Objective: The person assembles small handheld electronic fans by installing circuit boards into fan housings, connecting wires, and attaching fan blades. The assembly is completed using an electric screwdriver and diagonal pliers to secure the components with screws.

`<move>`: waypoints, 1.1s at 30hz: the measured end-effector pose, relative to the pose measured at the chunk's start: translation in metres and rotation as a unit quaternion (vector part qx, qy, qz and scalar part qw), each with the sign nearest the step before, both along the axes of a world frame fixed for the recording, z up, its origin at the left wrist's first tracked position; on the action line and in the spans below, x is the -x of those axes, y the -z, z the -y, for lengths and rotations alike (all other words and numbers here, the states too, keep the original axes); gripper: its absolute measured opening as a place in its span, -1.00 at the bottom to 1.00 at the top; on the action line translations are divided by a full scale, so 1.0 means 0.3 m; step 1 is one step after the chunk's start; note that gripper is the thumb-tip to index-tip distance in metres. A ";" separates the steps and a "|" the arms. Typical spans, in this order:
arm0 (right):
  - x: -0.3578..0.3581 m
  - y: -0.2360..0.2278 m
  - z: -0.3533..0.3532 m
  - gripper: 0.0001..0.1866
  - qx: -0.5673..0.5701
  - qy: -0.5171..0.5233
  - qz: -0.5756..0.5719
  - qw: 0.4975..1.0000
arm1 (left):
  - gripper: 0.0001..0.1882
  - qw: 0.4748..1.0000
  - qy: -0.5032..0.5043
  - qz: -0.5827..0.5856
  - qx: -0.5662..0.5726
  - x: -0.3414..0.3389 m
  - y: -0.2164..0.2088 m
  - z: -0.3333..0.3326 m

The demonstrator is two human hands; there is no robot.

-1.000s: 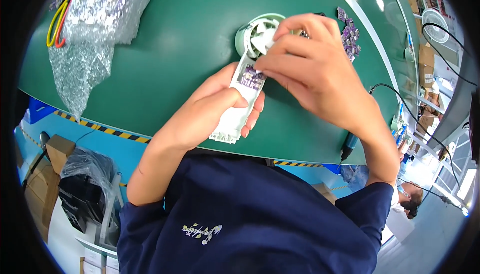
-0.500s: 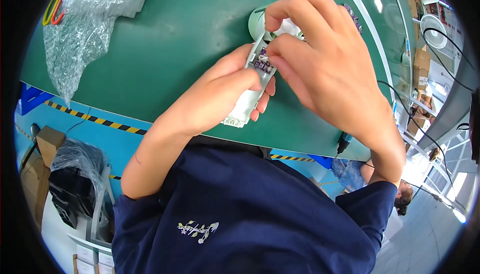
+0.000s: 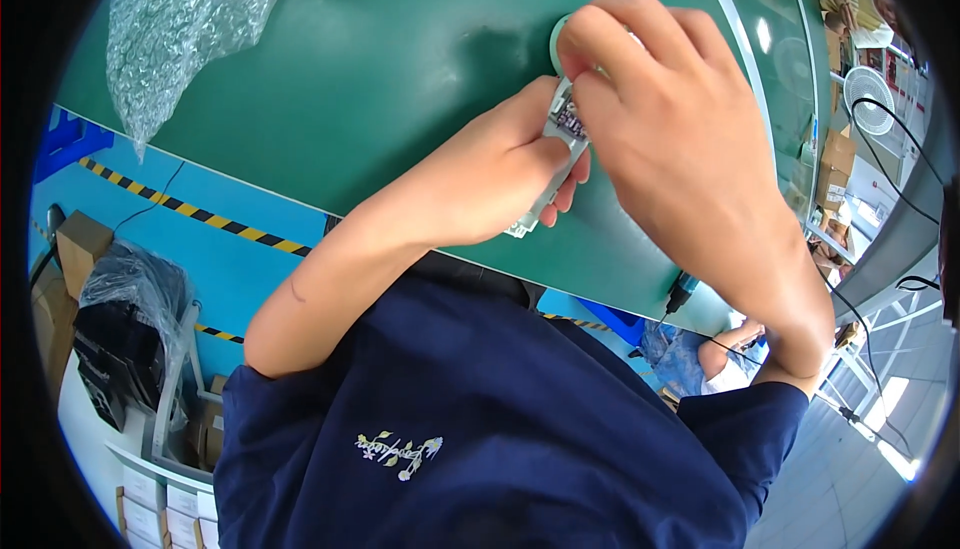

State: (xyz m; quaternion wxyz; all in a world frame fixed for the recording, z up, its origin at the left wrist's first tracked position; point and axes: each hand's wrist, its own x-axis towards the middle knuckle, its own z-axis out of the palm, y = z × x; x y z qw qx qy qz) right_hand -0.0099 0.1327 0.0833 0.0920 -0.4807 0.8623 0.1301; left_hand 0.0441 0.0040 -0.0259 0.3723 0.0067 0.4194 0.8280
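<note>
Head view: I see the left hand [image 3: 505, 169] wrapped around a pale green housing [image 3: 571, 156], thumb on top, just above and right of the frame's centre. A small purple circuit board [image 3: 571, 122] sits in it. The right hand [image 3: 675, 124] curls over the housing's upper end; its fingertips are hidden from me, so I can't tell whether they grip anything. Bubble wrap [image 3: 195, 34] lies at upper left on the green table [image 3: 400, 79], a dark screwdriver [image 3: 683, 292] at lower right of centre.

A factory-like workshop, by its green worktable [image 3: 420, 59], hazard-striped floor tape [image 3: 205, 213], cardboard box [image 3: 82, 249] and small circuit board [image 3: 571, 123].
</note>
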 end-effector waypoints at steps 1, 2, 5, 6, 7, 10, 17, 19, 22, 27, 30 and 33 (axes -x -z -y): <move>0.004 -0.006 0.006 -0.87 -0.001 -0.001 0.002 1.000 | -0.81 1.000 0.001 -0.014 -0.003 -0.002 0.002 0.000; 0.009 -0.014 0.013 -0.87 0.020 0.003 0.014 1.000 | -0.81 1.000 0.000 -0.013 -0.004 -0.005 -0.001 0.002; 0.042 -0.029 -0.014 -0.87 0.048 0.015 0.045 0.998 | -0.82 0.998 -0.018 0.034 -0.040 -0.002 -0.006 0.004; 0.050 -0.029 -0.020 -0.87 0.064 0.028 0.063 0.996 | -0.74 0.998 -0.011 0.034 -0.042 0.002 -0.004 0.005; 0.052 -0.028 -0.025 -0.87 0.080 0.044 0.080 0.993 | -0.65 0.998 -0.002 0.033 -0.044 0.005 -0.002 0.004; 0.036 -0.019 -0.021 -0.89 0.067 0.045 0.058 0.995 | -0.67 0.999 -0.004 0.032 -0.039 0.002 0.002 0.001; 0.020 -0.013 -0.028 -0.93 0.084 0.055 0.029 0.994 | -0.70 0.999 0.000 0.018 -0.033 0.009 0.000 -0.006; 0.017 -0.007 -0.033 -0.92 0.086 0.060 0.010 0.994 | -0.75 0.999 0.011 0.026 -0.032 0.012 -0.001 0.002; 0.031 -0.026 -0.052 -0.82 0.150 0.058 0.053 0.985 | -0.74 0.997 0.003 0.065 -0.052 0.010 0.012 0.014; -0.057 -0.005 -0.292 -0.70 0.384 0.364 0.059 0.846 | -0.77 0.996 0.005 0.075 -0.047 0.009 -0.012 0.002; -0.126 0.079 -0.321 -0.71 0.446 0.424 0.252 0.747 | -0.79 0.995 0.001 0.095 -0.041 0.009 -0.016 0.013; -0.138 0.138 -0.289 -0.69 0.488 0.378 0.288 0.732 | -0.79 0.992 0.012 0.113 -0.049 0.015 -0.014 0.016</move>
